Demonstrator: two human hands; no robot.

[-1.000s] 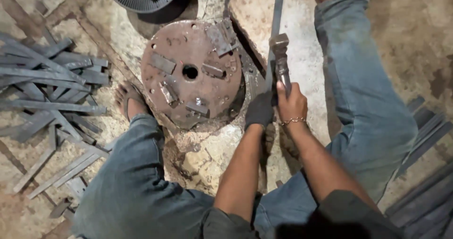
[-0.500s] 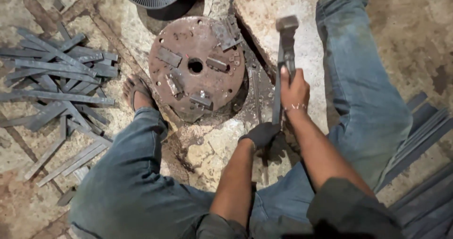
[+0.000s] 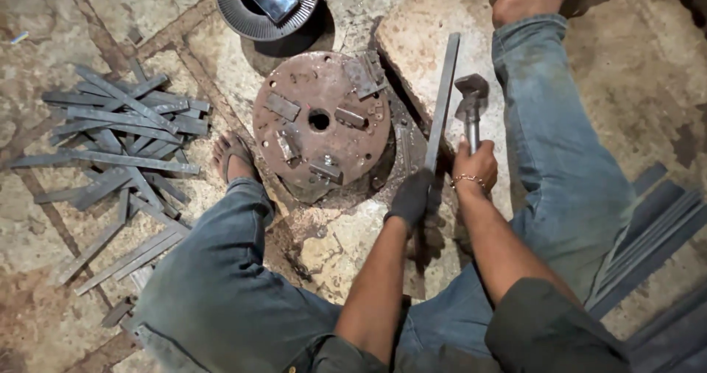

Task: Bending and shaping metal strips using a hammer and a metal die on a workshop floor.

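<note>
Steel strip: a long flat grey metal bar (image 3: pixel 442 100) lies slanted across a pale stone slab (image 3: pixel 420 34), its lower end held by the left hand
Left hand: the left hand (image 3: pixel 411 198) wears a dark glove, its fingers closed around the bar's near end, pinning it on the stone
Right hand: the right hand (image 3: pixel 476 165), bare with a bracelet at the wrist, has its fingers wrapped tight round the handle of a hammer (image 3: pixel 471 104); the hammer head hangs just beside the bar, to its right
Round plate: a rusty metal disc (image 3: pixel 321 119) with a centre hole and small blocks fixed on its face sits on the floor, just left of the slab
Cut pieces: a loose pile of short grey metal strips (image 3: pixel 121 134) lies on the floor, well to the left
Uncut stock: long dark bars (image 3: pixel 648 226) lie along the floor at the right edge
Body: the person squats in blue jeans, one sandalled foot (image 3: pixel 234 159) beside the disc
Progress: judging by the pile, many pieces look finished; the bar in hand looks whole and unworked, and more stock waits at the right
</note>
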